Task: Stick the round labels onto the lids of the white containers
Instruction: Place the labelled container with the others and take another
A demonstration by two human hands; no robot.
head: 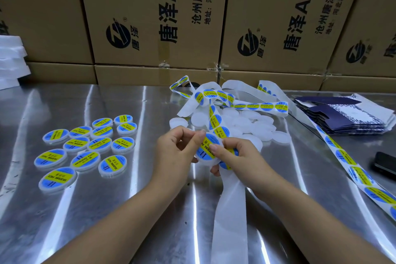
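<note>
Cardboard boxes wall off the steel table beyond the held container. A cluster of labelled containers lies to its left, and a heap of blank white containers sits just behind it. Flat dark-blue cartons and 1 black phone lie well to its right. The label strip loops over that heap. The container is white; its round label is blue with a yellow SOLDERING PASTE band. The lid faces up at the camera, the band slanting, partly under fingertips. The left hand grips the container, thumb on the label; the right hand grips the strip, forefinger pressing the label.
</note>
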